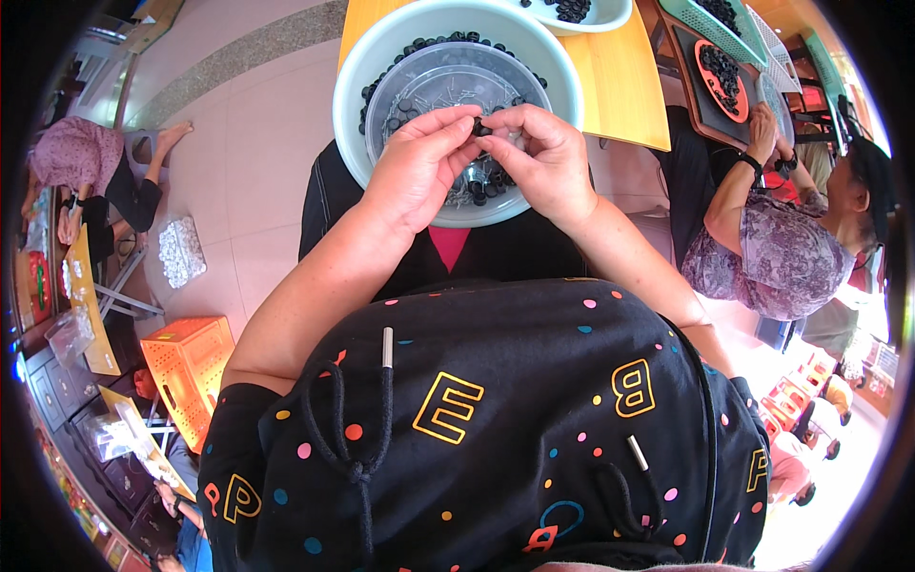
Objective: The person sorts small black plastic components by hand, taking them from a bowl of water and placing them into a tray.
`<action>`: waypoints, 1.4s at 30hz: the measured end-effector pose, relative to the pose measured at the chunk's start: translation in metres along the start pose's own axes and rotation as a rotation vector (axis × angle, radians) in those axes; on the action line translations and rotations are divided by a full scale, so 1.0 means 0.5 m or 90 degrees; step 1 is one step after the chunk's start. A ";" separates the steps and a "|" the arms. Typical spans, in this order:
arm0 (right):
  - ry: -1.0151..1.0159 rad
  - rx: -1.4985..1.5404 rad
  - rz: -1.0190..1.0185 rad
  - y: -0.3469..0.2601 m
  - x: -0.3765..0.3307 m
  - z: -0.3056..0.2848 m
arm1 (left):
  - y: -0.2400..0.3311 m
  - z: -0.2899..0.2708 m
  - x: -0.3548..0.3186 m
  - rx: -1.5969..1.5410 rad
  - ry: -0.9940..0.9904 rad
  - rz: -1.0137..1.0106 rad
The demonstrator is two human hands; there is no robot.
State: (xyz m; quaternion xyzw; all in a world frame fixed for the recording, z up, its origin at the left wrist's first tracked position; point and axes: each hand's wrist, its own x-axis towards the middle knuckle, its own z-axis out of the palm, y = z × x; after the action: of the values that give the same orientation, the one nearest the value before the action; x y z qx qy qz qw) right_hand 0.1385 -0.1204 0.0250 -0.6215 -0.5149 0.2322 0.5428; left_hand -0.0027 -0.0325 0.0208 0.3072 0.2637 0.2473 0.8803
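Observation:
Between the fingertips of both hands sits a small round black part (479,127), perhaps a cap; its exact kind is too small to tell. My left hand (424,164) pinches it from the left, fingers curled. From the right, my right hand (543,157) closes thumb and forefinger on it. Below both hands is a clear round plastic tub (383,88) holding thin pale pins and some black parts. That tub rests inside a larger pale green basin (347,81), where many similar black parts lie around it.
A yellow wooden table (624,81) stands ahead, bearing another pale basin (600,21) with black parts. At right, a person (772,238) works beside an orange plate (721,81) of black parts. An orange crate (191,372) and a bag of white pieces (181,252) stand on the left floor.

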 end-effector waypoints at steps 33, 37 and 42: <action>-0.001 0.357 0.141 -0.006 -0.006 0.016 | -0.016 0.013 0.001 -0.157 -0.053 0.003; -0.005 0.385 0.160 -0.014 -0.006 0.017 | -0.016 0.013 0.003 -0.161 -0.080 0.002; -0.005 0.371 0.154 -0.007 -0.005 0.014 | -0.022 0.011 0.001 -0.156 -0.091 0.007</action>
State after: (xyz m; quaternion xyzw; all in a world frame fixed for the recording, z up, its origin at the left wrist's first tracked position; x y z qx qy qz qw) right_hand 0.1306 -0.1200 0.0253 -0.4960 -0.3510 0.4353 0.6643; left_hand 0.0038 -0.0420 0.0171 0.2154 0.1661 0.2601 0.9265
